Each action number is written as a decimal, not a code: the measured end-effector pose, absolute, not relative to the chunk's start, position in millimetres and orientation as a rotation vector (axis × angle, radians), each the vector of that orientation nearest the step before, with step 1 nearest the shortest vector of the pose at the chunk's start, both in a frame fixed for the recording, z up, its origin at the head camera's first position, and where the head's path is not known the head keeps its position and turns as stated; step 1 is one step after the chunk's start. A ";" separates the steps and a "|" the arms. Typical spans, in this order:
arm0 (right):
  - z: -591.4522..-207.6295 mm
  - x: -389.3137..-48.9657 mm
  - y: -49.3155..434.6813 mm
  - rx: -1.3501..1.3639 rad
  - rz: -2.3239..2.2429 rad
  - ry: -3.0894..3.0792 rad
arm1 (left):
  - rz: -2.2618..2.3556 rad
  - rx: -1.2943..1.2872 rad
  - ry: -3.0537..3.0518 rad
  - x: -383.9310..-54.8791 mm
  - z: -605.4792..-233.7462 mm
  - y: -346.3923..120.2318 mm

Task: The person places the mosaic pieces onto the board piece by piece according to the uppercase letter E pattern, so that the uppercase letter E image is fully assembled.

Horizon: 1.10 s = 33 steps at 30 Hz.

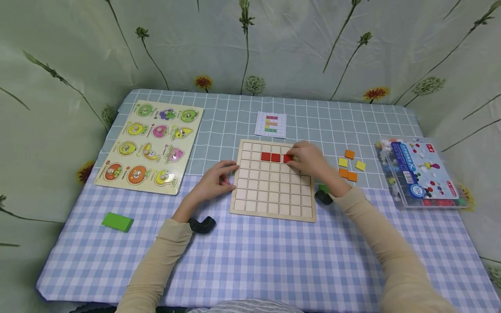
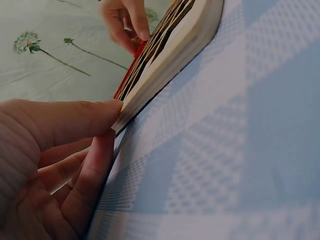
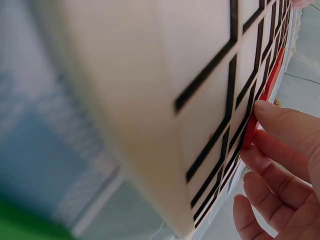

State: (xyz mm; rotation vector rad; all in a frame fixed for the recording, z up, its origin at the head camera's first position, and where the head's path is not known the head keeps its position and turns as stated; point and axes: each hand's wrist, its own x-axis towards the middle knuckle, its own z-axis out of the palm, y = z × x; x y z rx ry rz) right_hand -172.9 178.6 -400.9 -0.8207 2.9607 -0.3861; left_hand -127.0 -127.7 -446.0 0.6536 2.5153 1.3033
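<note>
A wooden grid board lies on the table in front of the person. Two red square tiles sit side by side in its second row. Just to their right, the right hand pinches another red tile between thumb and fingers, low at the grid surface. At the board's left edge, the left hand rests its thumb and fingertips against the side, spaced apart along it. Behind the board lies a small card printed with a coloured square pattern on a grid.
Loose orange tiles and yellow tiles lie right of the board. A green piece is partly hidden by the right wrist. A fruit puzzle board and a green block are at left; a clear plastic box is at right.
</note>
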 end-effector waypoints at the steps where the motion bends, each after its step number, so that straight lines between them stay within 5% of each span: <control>1: -400.9 -173.6 177.1 -0.826 -0.383 2.955 | 1.294 0.651 2.525 -126.7 -445.8 -127.5; 20: -399.3 -171.6 177.5 -0.786 -0.398 2.962 | 1.178 0.727 2.707 -121.2 -444.7 -126.7; 33: -391.4 -163.9 220.4 -0.676 -0.396 3.045 | 1.162 0.715 2.707 -120.7 -444.1 -126.7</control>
